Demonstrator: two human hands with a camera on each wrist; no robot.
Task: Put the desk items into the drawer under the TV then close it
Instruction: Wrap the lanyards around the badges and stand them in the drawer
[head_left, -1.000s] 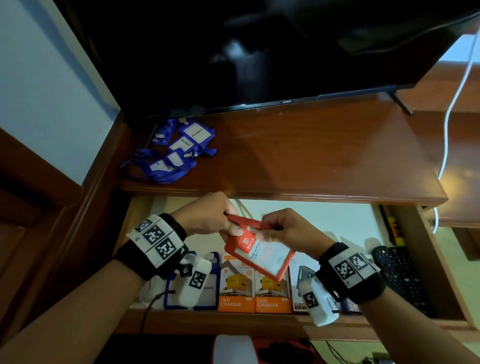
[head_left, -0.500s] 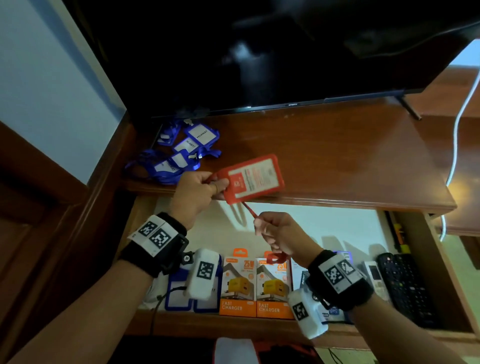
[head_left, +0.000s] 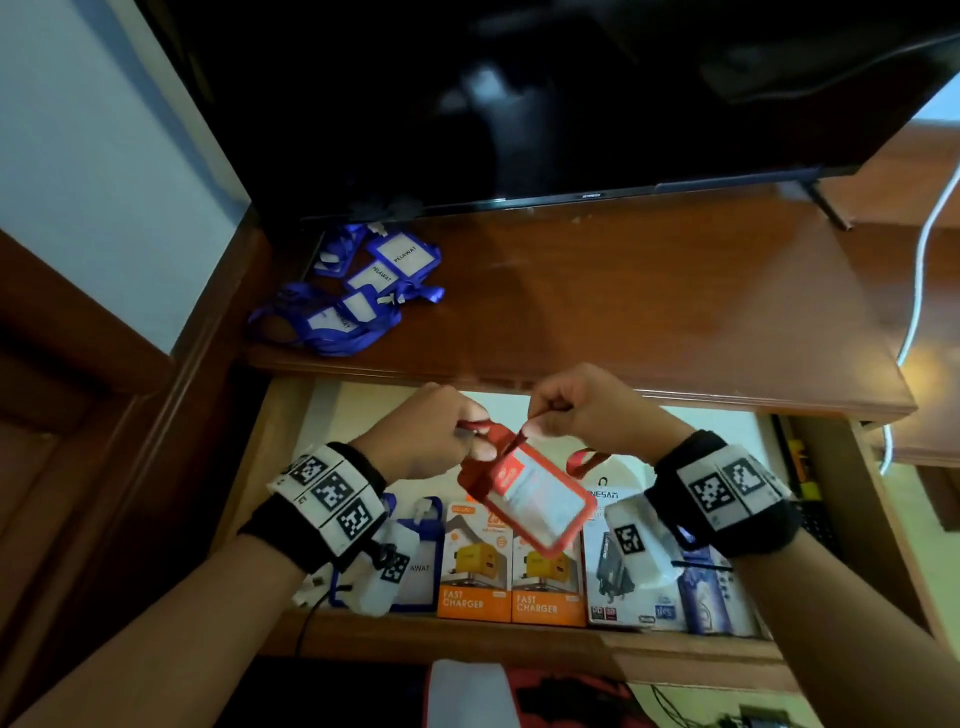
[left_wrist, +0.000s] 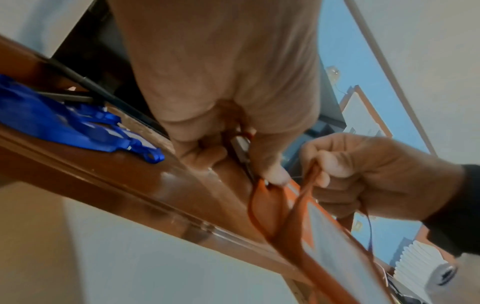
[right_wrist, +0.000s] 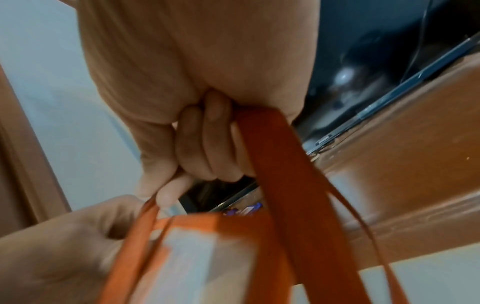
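Untangling step. Left hand (head_left: 421, 436) pinches the red lanyard (head_left: 491, 428) at its clip and right hand (head_left: 592, 410) pinches the strap. The red badge holder (head_left: 540, 501) dangles at their 6 o'clock, over the open drawer (head_left: 519, 642). Next, likely: wrap the strap and park it with the blue badge holders (head_left: 358, 296) at 10 o'clock.

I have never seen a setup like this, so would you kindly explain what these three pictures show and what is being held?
No machine here: a person works with two bare hands and wears three cameras. One picture comes from a head camera looking down; the other two look along each wrist at the fingers. The left hand grips the red strap at its clip, the right hand pinches the same strap, and the red badge holder hangs below, above an open drawer with charger boxes. Blue badge holders lie on the wooden shelf under a television.
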